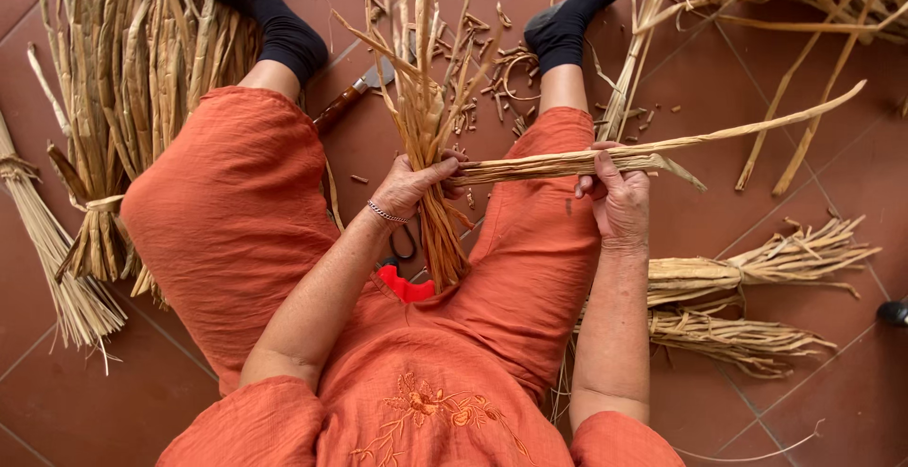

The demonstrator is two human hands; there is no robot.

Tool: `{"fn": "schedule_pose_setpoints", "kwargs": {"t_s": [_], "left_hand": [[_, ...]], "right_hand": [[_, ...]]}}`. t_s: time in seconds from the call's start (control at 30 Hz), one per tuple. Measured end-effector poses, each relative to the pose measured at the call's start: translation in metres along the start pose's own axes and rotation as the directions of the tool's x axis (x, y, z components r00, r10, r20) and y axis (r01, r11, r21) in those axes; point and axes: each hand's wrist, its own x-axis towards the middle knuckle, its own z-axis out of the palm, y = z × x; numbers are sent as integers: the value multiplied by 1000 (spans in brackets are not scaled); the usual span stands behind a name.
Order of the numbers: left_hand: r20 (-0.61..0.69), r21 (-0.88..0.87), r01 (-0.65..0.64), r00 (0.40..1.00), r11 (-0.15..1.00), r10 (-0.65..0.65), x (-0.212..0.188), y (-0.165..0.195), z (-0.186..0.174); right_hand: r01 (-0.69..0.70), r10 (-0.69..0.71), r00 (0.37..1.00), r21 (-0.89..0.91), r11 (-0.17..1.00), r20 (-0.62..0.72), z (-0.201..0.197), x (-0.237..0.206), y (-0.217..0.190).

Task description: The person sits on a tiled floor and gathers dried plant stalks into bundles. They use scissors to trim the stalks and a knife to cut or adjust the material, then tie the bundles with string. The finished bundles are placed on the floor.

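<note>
From my feed the scene is evenly and brightly lit with soft daylight; I can't tell its exact source. Shadows are faint and diffuse, only a soft darkening under the legs and under the straw bundles (113, 98) on the tiled floor (832, 193). The tiles give off a mild sheen, no hard glare. Focus is sharp at centre: the weave of the orange clothing (236, 202) reads clearly. The wide lens bends things slightly toward the edges, and the corners look a little softer. I see no motion blur on the left hand (409, 186) or right hand (619, 197).

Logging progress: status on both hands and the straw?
Left hand grips upright straw bundle. Right hand holds a flat strand crosswise. Knife on floor behind.
</note>
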Motion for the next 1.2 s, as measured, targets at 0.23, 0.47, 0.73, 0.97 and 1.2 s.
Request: {"fn": "schedule_pose_setpoints", "kwargs": {"t_s": [0.23,0.47,0.73,0.97,1.2], "left_hand": [[-128,53,-189,973,981,194,7,-9,-9],[-247,-6,-392,892,920,379,-4,-10,-2],[-446,-180,-337,865,924,228,-5,28,-24],[-613,-172,-246,785,954,91,2,40,-49],[-651,-262,-179,758,948,-37,13,17,-53]], "right_hand": [[3,0,998,-51,999,70,61,28,25],[-192,201,979,-236,953,16,170,-8,103],[37,-37,999,-82,996,-1,215,111,49],[611,-612,790,-110,784,27,259,328,-37],[16,-208,972,-860,511,-106,295,515,90]]}}
